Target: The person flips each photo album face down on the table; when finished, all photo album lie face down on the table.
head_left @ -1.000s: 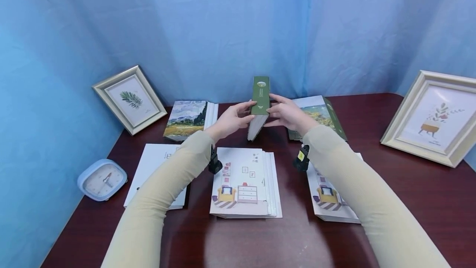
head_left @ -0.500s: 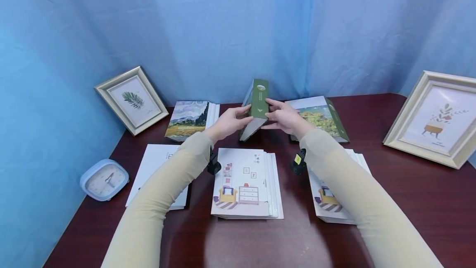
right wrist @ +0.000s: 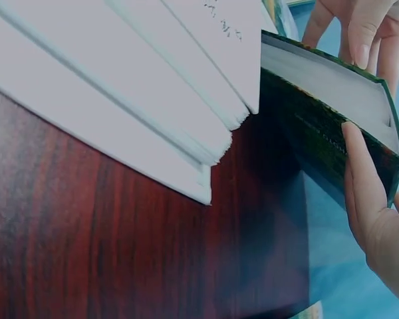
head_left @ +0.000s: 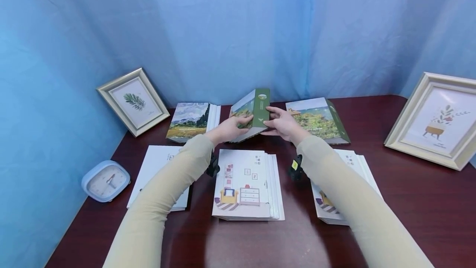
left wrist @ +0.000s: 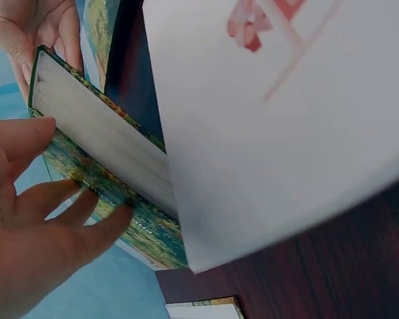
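At the table's far side, between the landscape-covered book point(head_left: 187, 121) and a matching green book point(head_left: 316, 123), the green-spined book point(head_left: 262, 106) tilts, spine raised, upper cover sloping to the left; whether its lower edge touches the table point(head_left: 290, 239) cannot be told. The left hand point(head_left: 230, 129) presses the upper cover, fingers spread apart, thumb near the spine edge; the right hand point(head_left: 284, 124) grips the spine side, thumb on the other cover. Handling — judged by thickness, moderately heavy; covers probably stiff and somewhat slippery; corners may dent. Take hold at the spine and support both covers; the fore-edge could fan open. Surface — dark red wood grain, glossy; a white illustrated book point(head_left: 241, 185) lies in front. Room — blue curtains point(head_left: 238, 32) behind; a clock point(head_left: 105, 180) and a leaf picture point(head_left: 135, 102) stand left; a plant picture point(head_left: 440, 117) leans right.
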Motion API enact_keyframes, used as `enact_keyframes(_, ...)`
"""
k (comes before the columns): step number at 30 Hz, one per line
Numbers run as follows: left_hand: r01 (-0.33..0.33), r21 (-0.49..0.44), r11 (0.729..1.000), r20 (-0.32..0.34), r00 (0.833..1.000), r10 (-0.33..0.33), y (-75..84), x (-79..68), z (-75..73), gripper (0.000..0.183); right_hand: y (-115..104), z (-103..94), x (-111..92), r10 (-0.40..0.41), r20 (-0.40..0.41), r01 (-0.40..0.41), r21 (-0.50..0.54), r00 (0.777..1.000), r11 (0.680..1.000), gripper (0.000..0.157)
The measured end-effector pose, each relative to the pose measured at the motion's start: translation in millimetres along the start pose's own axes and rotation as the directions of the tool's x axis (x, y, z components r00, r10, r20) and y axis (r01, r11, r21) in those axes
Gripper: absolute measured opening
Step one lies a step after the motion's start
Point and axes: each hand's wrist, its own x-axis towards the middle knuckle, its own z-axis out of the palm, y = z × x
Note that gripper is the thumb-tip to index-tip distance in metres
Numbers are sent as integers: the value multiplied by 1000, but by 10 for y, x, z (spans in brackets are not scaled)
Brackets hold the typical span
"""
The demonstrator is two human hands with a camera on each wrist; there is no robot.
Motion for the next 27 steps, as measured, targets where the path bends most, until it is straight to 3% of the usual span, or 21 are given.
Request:
enact_keyframes(17,-83,129,988,135,989,66,-38,-3,75,66,111,-27,62,82,-77,-86,-47,994,995,74)
enact_keyframes(27,-116,251,961,215,975,62,3,-14,135,69,198,-113,118,126,-132,-146,-161,983,976,73)
